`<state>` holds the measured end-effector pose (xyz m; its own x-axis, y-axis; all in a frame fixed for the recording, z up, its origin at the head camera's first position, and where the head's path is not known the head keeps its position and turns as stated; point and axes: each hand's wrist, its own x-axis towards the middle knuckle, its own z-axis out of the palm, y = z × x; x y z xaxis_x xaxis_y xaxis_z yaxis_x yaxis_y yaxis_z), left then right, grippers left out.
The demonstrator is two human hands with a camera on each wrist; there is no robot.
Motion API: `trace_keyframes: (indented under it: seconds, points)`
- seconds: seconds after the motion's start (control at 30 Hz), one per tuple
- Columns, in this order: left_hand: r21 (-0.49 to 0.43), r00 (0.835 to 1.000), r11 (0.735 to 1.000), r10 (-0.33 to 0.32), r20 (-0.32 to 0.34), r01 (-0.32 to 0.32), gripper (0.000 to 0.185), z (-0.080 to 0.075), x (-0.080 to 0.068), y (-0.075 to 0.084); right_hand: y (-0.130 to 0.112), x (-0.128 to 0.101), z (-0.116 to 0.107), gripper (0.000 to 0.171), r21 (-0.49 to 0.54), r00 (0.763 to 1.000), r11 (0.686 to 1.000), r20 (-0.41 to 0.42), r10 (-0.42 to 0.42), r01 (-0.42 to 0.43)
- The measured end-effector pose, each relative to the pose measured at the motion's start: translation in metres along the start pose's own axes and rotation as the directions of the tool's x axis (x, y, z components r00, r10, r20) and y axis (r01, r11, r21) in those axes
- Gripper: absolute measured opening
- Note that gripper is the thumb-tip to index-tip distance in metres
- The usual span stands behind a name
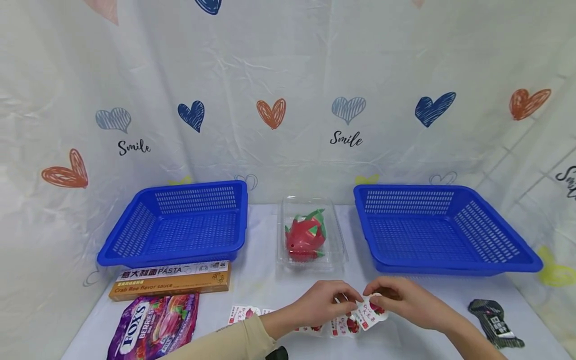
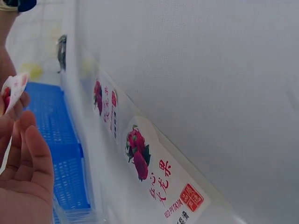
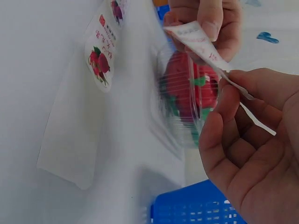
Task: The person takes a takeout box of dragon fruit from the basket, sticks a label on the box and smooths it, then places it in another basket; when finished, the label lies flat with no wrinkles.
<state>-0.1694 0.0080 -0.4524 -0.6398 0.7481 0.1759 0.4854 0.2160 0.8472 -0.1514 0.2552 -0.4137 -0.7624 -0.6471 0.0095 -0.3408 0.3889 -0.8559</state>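
A row of white pitaya labels, printed with red fruit, lies on the table below the hands. My right hand (image 1: 411, 302) pinches one pitaya label (image 1: 370, 312) between thumb and fingertip; in the right wrist view this label (image 3: 198, 44) is seen nearly edge-on and bends toward the right fingers. At the label's other end, my left hand (image 1: 326, 302) holds its edge with bent fingers, the contact partly hidden. More labels (image 2: 161, 175) lie flat in the left wrist view. A bare strip of backing (image 3: 70, 135) extends from the row in the right wrist view.
Beyond the hands stands a clear plastic box (image 1: 335, 245) with a red and green dragon fruit (image 1: 306, 237). Blue baskets stand left (image 1: 171, 260) and right (image 1: 445, 267). A pasta box (image 1: 171, 282), a purple FOX'S bag (image 1: 155, 322) and a dark packet (image 1: 495, 322) lie nearby.
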Motion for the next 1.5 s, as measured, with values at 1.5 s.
trace_keyframes:
  seconds: [1.5]
  points:
    - [-0.092, 0.944, 0.991, -0.123, -0.305, 0.099, 0.020, -0.038, 0.018, 0.022, -0.018, 0.039, -0.004, 0.026, -0.058, 0.881, 0.992, -0.468, 0.073, -0.113]
